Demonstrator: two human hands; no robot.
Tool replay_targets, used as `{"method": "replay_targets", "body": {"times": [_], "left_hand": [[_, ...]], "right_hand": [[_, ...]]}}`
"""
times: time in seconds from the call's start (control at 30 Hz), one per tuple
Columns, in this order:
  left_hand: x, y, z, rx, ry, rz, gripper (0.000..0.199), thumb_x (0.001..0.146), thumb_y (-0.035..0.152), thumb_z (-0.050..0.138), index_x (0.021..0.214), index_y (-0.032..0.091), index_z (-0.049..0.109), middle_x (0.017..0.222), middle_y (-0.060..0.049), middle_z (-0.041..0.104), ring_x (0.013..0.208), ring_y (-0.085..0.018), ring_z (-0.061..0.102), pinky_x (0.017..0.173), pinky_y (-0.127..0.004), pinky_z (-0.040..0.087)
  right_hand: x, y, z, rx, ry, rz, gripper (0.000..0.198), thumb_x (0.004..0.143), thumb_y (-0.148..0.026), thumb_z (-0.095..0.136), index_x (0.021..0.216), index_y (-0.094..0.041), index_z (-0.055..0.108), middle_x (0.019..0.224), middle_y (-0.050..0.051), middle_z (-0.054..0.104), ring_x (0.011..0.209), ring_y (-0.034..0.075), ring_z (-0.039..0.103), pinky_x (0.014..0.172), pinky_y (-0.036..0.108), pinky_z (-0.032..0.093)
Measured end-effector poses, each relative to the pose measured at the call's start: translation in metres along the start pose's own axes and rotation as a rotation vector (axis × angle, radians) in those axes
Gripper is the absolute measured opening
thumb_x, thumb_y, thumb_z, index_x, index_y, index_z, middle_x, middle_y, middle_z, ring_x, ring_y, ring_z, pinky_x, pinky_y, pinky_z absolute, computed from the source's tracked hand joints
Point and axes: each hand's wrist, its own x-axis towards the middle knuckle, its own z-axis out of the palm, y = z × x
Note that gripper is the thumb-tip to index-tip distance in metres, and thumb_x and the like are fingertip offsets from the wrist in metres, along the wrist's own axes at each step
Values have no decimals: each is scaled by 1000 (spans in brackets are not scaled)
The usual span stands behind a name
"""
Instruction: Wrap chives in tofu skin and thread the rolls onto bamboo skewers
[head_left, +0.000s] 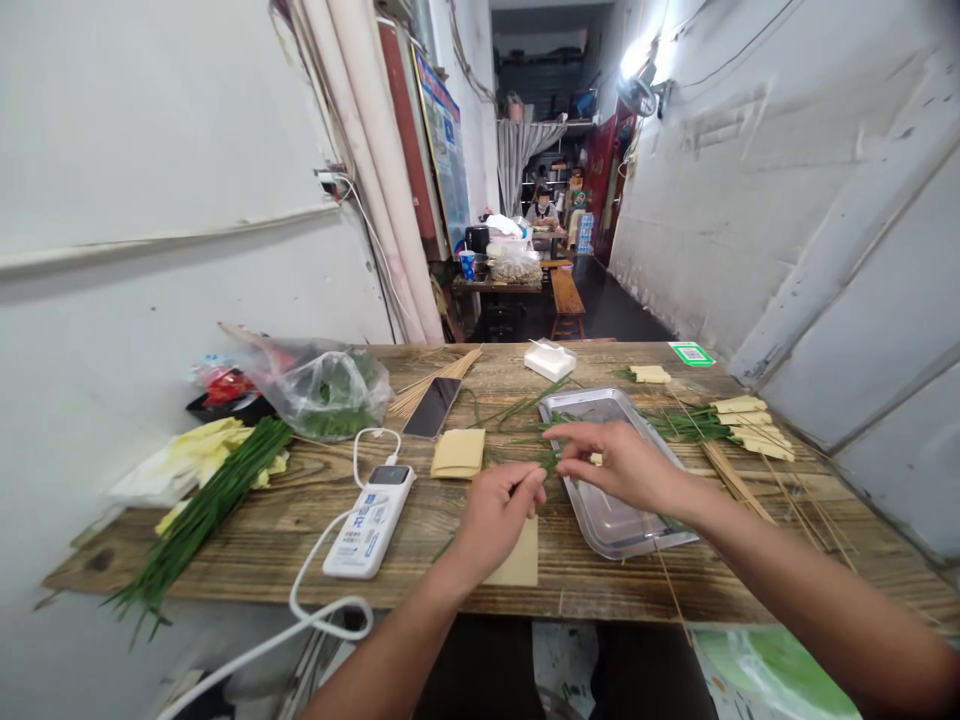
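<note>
My left hand (499,515) is closed in a pinch at the table's middle, with thin green chives (550,460) at its fingertips. Just right of it, over the metal tray (600,535), my right hand (611,460) holds its thumb and index finger apart, close to the chives. A yellow tofu sheet (521,562) lies flat, partly under my left hand. Behind that hand sits a small stack of square tofu sheets (457,453). Tofu rolls filled with chives (750,425) lie right of the tray, beside bamboo skewers (731,475).
On the left are a chive bundle (214,510), a plastic bag of greens (330,395) and a white power bank (371,525) with a cable. A phone (433,407) rests on more skewers. A white box (550,360) stands behind the tray. Another person (544,210) sits far back.
</note>
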Motion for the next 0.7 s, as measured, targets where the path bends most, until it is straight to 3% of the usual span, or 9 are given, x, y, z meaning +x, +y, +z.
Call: {"method": "replay_targets", "body": {"times": [0.07, 0.2, 0.33, 0.4, 0.43, 0.5, 0.6, 0.7], "left_hand": [[0, 0, -1, -32, -69, -34, 40, 90, 40, 46, 61, 15, 58, 51, 3, 48, 51, -10, 46, 54, -20, 35], [1, 1, -3, -98, -124, -59, 39, 89, 40, 45, 60, 15, 53, 51, 4, 42, 50, -9, 39, 52, -20, 31], [3, -1, -6, -118, -26, -63, 37, 88, 39, 48, 60, 15, 50, 61, 2, 51, 58, -10, 45, 56, -20, 33], [4, -2, -8, -136, 45, -88, 35, 87, 39, 49, 61, 15, 49, 68, -1, 57, 64, -11, 50, 58, -20, 35], [4, -3, -9, -139, 60, -98, 35, 87, 39, 49, 61, 15, 48, 69, -1, 58, 67, -12, 52, 59, -20, 36], [4, -6, -9, -132, 56, -103, 35, 87, 38, 48, 60, 16, 47, 68, -2, 58, 72, -14, 55, 60, -20, 37], [4, -13, -8, -116, 57, -115, 35, 87, 39, 48, 61, 16, 48, 68, -2, 58, 68, -13, 54, 59, -21, 37], [5, -20, -8, -118, 88, -130, 35, 88, 41, 48, 63, 16, 50, 64, 0, 55, 58, -10, 50, 56, -20, 37]], "right_hand": [[-1, -1, 2, 46, -4, -14, 23, 83, -22, 57, 104, -18, 67, 75, 1, 70, 66, 13, 61, 67, 26, 46], [-1, -5, 3, 120, -51, -16, 18, 84, -27, 56, 82, -17, 71, 72, 2, 70, 66, 13, 62, 64, 23, 46], [14, 31, -9, 244, -43, 85, 29, 87, -36, 52, 97, -16, 70, 73, 3, 70, 61, 13, 63, 59, 24, 48], [26, 67, -17, 95, 33, 167, 33, 89, -33, 48, 110, -15, 66, 79, 4, 71, 65, 14, 63, 61, 25, 48], [31, 87, -19, -77, 51, 226, 30, 88, -27, 48, 108, -14, 68, 79, 5, 71, 67, 14, 63, 62, 25, 47], [39, 122, -18, -452, -83, 298, 23, 83, -17, 52, 94, -16, 73, 85, 5, 72, 77, 15, 64, 70, 24, 45], [43, 156, -2, -586, -158, 319, 18, 77, -13, 60, 86, -16, 74, 88, 6, 72, 84, 18, 62, 74, 25, 43], [44, 166, 13, -644, -148, 329, 16, 78, -15, 60, 86, -16, 73, 93, 9, 70, 91, 20, 61, 78, 25, 41]]}}
